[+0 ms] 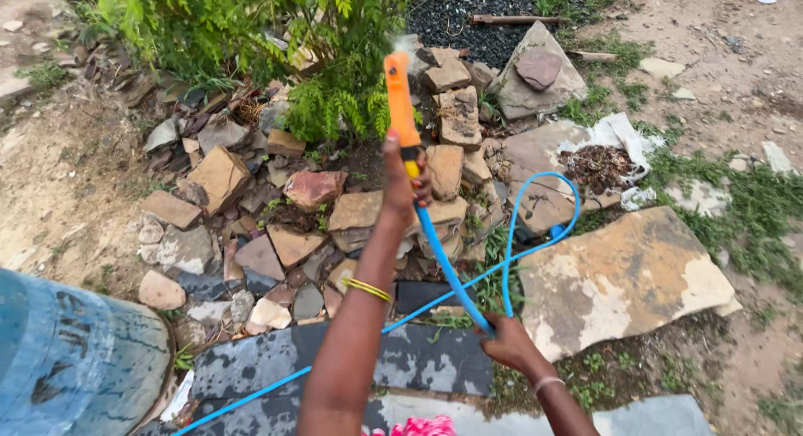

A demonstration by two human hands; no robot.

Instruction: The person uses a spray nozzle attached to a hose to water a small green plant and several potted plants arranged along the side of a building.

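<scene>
My left hand [404, 178] is stretched forward and gripped around the base of an orange spray nozzle [398, 97], which points up toward a green leafy shrub [251, 26]. A fine spray shows at the nozzle tip. A blue hose [443, 260] runs down from the nozzle to my right hand [508, 342], which is closed around it low at the right. Beyond that hand the hose loops up over the stones [544, 193] and also trails off to the lower left. A yellow bangle sits on my left wrist and a pale one on my right.
A ring of rough stones [293, 227] surrounds the shrub. A large flat slab [623, 277] lies right, dark wet slabs [418, 361] lie below. A blue barrel [67, 361] stands at the lower left. A white sack with dry debris [602, 164] lies to the right.
</scene>
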